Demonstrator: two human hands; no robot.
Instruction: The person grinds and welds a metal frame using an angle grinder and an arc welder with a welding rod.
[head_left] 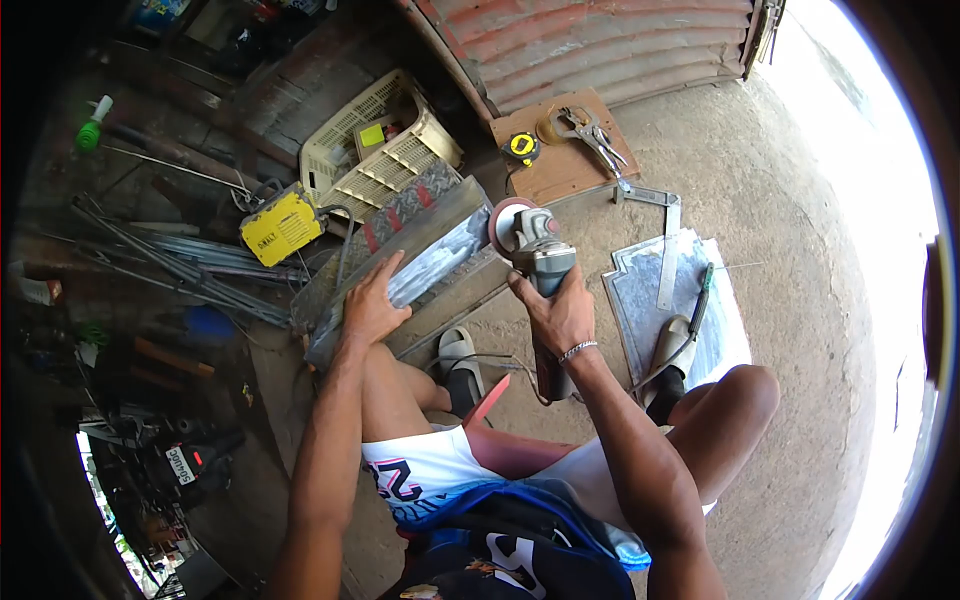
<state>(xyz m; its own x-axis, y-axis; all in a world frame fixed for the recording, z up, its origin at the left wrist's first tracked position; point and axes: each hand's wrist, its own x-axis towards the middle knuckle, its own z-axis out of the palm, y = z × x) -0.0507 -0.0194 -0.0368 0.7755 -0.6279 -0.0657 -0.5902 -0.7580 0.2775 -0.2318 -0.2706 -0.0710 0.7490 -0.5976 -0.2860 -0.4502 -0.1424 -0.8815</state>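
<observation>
My right hand (pixel 565 312) is wrapped round the body of an angle grinder (pixel 545 262), whose flat round disc (pixel 510 222) points up and left. The disc is right at the far end of a long metal piece (pixel 440 262) with a shiny, scuffed side face. My left hand (pixel 374 308) grips the near part of this piece, thumb and index finger apart on its face. The piece lies slanted in front of my knee, beside a dark board with red marks (pixel 398 212). From the grinder's rear a cord runs down near my feet.
A yellow crate (pixel 385 165) and a yellow DeWalt box (pixel 281 225) stand at left. Tape measure (pixel 521 148) and locking pliers (pixel 590 140) lie on a wooden board (pixel 545 182). A square (pixel 670 240) and a green-handled tool (pixel 705 290) rest on sheet metal (pixel 635 290) at right.
</observation>
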